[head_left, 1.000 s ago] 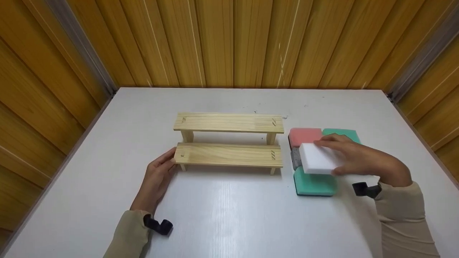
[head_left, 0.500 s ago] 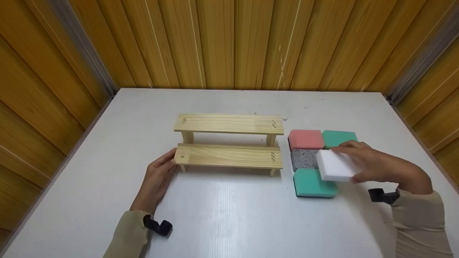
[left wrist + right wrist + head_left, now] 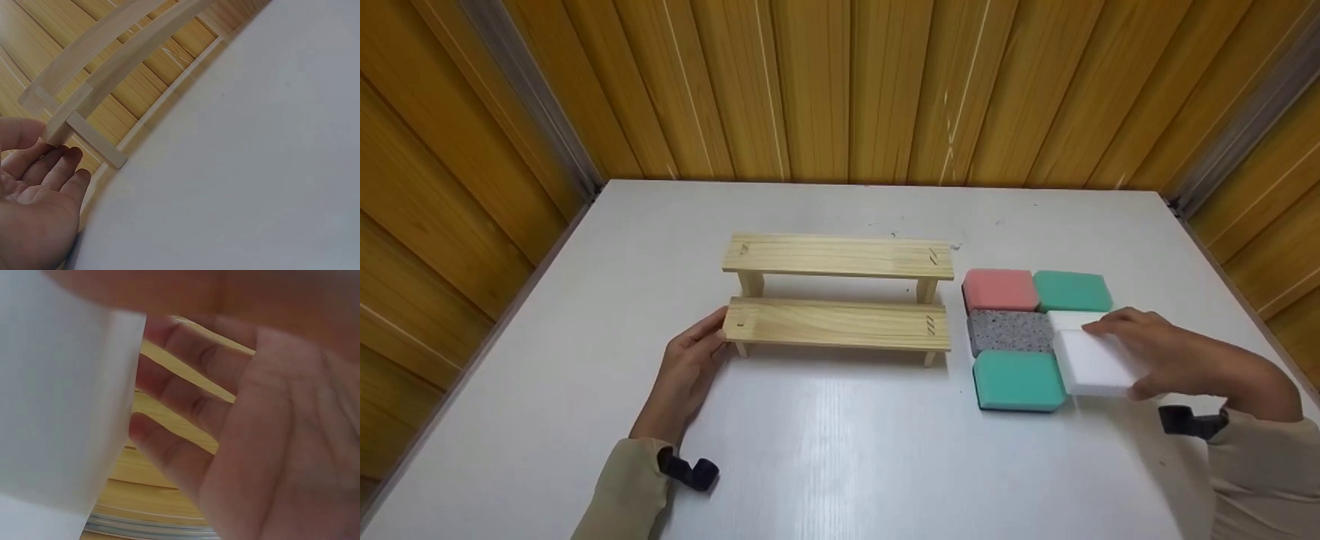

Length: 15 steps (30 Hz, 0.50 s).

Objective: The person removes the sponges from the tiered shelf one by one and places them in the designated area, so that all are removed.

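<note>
My right hand holds a white sponge block by its right side, fingers at the far edge and thumb at the near one. In the right wrist view the white block fills the left side, beside the fingertips. Behind the held block shows a second white block, partly covered by it. To the left lie a speckled grey sponge and a green sponge. At the left end of a two-tier wooden stand, my left hand pinches the lower board between thumb and fingers.
A pink sponge and another green sponge lie at the back of the group. All stand on a white table, with wood-grain panels behind and at both sides.
My right hand has moved right and nearer with the white block, uncovering the grey sponge and a second white block. My left hand stays on the stand.
</note>
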Each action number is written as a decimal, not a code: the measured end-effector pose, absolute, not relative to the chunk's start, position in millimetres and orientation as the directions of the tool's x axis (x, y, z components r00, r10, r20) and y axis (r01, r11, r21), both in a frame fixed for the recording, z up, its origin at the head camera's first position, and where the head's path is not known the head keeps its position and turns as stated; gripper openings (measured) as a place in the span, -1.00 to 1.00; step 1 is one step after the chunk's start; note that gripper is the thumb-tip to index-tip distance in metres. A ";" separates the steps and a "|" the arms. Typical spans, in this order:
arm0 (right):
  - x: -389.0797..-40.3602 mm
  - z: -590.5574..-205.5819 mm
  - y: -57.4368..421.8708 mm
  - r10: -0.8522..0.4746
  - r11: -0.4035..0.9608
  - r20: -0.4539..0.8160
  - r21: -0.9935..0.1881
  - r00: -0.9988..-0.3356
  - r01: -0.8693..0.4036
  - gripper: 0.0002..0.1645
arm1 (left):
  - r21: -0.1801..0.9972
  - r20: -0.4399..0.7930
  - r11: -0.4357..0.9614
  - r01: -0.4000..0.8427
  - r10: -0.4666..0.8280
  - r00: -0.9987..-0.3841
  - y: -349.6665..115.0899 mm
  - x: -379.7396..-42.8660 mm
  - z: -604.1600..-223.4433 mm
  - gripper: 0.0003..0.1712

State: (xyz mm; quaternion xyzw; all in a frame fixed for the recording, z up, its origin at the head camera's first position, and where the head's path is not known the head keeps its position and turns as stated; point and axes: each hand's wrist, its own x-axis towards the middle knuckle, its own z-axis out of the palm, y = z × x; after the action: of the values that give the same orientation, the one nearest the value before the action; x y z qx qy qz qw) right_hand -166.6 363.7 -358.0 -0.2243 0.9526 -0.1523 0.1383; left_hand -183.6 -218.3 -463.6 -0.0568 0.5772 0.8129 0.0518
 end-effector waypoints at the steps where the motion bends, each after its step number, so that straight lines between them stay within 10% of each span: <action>1: -165.9 -359.4 365.8 -0.472 0.853 -0.188 -0.346 -0.861 -0.392 0.01 | 0.933 -0.152 -0.327 -0.150 0.020 -0.988 -218.2 -183.5 -463.4 -0.43; 15: -159.5 -374.9 385.2 -0.501 0.838 -0.125 -0.319 -0.856 -0.443 0.00 | 0.928 -0.163 -0.338 -0.158 0.016 -0.987 -218.9 -184.8 -463.3 -0.42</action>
State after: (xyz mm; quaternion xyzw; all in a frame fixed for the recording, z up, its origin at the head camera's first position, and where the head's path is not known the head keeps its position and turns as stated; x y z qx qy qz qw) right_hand -159.5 385.2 -374.9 -0.2476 0.9531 -0.1409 0.1024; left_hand -184.8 -218.9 -463.3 -0.0622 0.5730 0.8154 0.0533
